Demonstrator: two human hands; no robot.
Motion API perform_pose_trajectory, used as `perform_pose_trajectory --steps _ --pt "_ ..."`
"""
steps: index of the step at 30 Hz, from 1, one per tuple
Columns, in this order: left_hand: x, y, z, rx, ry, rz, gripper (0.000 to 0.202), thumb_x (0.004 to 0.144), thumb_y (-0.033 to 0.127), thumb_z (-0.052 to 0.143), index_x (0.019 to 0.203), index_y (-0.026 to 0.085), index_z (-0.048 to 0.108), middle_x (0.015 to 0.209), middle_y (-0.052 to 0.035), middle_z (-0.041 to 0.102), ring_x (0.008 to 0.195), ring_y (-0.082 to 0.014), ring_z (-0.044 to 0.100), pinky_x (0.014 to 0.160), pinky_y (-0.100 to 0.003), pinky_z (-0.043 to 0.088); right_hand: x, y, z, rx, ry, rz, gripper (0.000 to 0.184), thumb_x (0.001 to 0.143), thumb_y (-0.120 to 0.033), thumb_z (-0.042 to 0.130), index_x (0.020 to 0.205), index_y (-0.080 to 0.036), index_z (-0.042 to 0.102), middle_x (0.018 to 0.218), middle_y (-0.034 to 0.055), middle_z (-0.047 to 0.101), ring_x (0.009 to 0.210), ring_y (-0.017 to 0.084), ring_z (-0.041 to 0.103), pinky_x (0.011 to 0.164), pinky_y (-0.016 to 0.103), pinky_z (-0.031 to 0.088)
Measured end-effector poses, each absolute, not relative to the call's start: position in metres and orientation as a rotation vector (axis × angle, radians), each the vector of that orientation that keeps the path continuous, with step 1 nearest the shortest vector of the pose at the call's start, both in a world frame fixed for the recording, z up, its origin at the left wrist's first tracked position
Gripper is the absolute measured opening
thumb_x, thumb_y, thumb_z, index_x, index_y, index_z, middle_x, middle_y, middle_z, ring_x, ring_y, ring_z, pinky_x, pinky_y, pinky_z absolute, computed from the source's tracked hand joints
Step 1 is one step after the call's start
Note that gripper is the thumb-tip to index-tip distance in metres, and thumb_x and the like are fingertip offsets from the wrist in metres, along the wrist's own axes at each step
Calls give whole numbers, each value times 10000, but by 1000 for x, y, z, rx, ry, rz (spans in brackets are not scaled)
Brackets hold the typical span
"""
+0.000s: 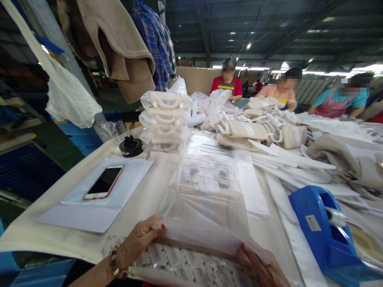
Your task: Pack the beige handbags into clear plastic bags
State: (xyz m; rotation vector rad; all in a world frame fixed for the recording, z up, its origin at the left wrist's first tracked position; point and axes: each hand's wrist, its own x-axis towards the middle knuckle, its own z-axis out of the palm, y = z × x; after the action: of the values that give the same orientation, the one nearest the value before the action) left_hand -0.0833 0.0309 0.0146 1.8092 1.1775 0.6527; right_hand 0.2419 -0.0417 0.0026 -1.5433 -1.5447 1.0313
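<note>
While the left hand (143, 235) and the right hand (263, 265) each have thumb and fingers clamped on the near edge of a clear plastic bag (206, 235), a flat beige fabric piece (209, 207) lies inside it, just beyond the fingertips. The piece seems to be in already; the edge between the two hands is loose, with no tape visible across it, so the bag looks not yet closed.

Counted: one bag held; at least three plastic-wrapped beige bundles (164, 119) stacked beyond the left fingers, apparently done; one black-screened, rose-edged phone (104, 182) left of them; one blue plastic tape dispenser (320, 235) right of the right fingers. Beyond those fingers, heaped beige fabric pieces (243, 129) overlap too much to count. Three co-workers (227, 85) are past the heap.
</note>
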Motion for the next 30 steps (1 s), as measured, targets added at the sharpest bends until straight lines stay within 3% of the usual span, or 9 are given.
perform_pose_trajectory --steps 3,9,13,16,22,24,27,30 --pt "-75 29 6 1587 1361 783 369 805 492 450 686 183 612 622 18 523 606 -142 462 563 -218 408 235 -39 1 -1561 -1365 1091 441 842 -552 395 925 -211 662 783 16 634 799 168 595 768 210 476" --pt "-60 33 -15 1571 1607 1068 304 755 470 489 724 199 625 598 38 586 557 -133 523 518 -188 426 227 -37 -11 -1793 -1117 854 475 777 -629 444 914 -216 634 736 -13 619 707 130 564 664 161 430" --pt "-55 33 -20 1730 1689 1229 259 795 437 493 741 217 618 603 50 618 517 -116 559 507 -168 438 223 -35 -18 -1937 -1145 689 503 810 -656 339 931 -244 602 606 -34 591 533 139 541 554 204 424" --pt "-50 34 -16 1945 1688 1301 266 837 421 469 743 214 606 642 41 626 542 -113 574 542 -172 445 226 -34 -23 -1986 -1307 502 474 856 -610 275 878 -258 591 554 -20 573 511 162 565 485 220 412" --pt "-42 39 -12 2080 1893 1102 329 911 400 378 658 204 454 494 64 461 399 -97 474 419 -185 375 238 -37 -38 -1999 -1663 101 457 905 -488 213 930 -274 616 585 11 594 457 166 557 368 234 343" --pt "-43 41 -15 2285 2011 1179 254 921 362 389 784 173 488 605 10 547 486 -132 548 451 -211 408 238 -37 -41 -2011 -1683 -4 494 916 -463 167 972 -264 615 632 25 610 450 159 548 376 237 336" --pt "-47 49 -14 2860 1838 1281 191 898 155 423 1065 93 491 936 -146 597 821 -237 601 668 -326 467 238 -36 -43 -2067 -1695 24 524 909 -516 168 966 -254 619 640 24 606 449 154 550 384 236 328" --pt "-53 63 0 3305 1103 1037 366 871 8 339 1147 180 509 1088 -124 551 1015 -239 523 869 -415 384 241 -32 -41 -2104 -1649 177 559 870 -617 203 901 -252 625 592 4 584 435 145 541 386 231 330"
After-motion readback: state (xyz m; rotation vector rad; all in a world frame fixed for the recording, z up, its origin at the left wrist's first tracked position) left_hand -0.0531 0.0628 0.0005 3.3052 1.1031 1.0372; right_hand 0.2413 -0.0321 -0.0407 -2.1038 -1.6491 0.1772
